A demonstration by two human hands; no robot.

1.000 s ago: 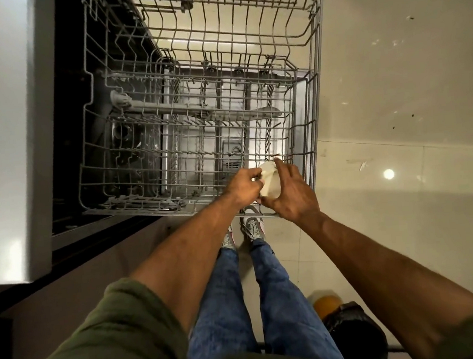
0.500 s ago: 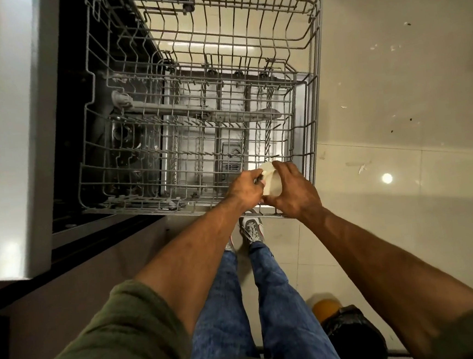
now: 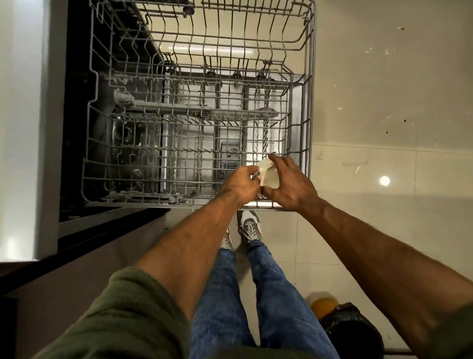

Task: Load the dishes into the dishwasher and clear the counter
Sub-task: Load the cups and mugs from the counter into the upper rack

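Pale glossy floor tiles [image 3: 403, 207] fill the right side of the frame, with a bright light spot reflected at mid right. Nearest, along the bottom edge, olive sleeves [image 3: 106, 342] frame blue jeans [image 3: 241, 307] that run up to grey sneakers [image 3: 249, 225] just below centre; a black bag [image 3: 355, 338] with an orange round thing [image 3: 323, 306] beside it sits at lower right. Both bare forearms reach up to the middle of the frame, where the hands meet over the near edge of the pulled-out wire rack [image 3: 311, 87]. The left hand [image 3: 241, 184] has its fingers curled against the left side of a small cream cup [image 3: 269, 176]; the right hand [image 3: 290, 183] wraps thumb and curled fingers round its right side and top. The cup sits at the rack's near right corner, between the two hands; whether it touches the wires cannot be told. Beyond, the grey rack stands bare over the open dishwasher [image 3: 81, 121], whose dark cavity lies at centre left, with a white counter [image 3: 10, 127] at upper left.
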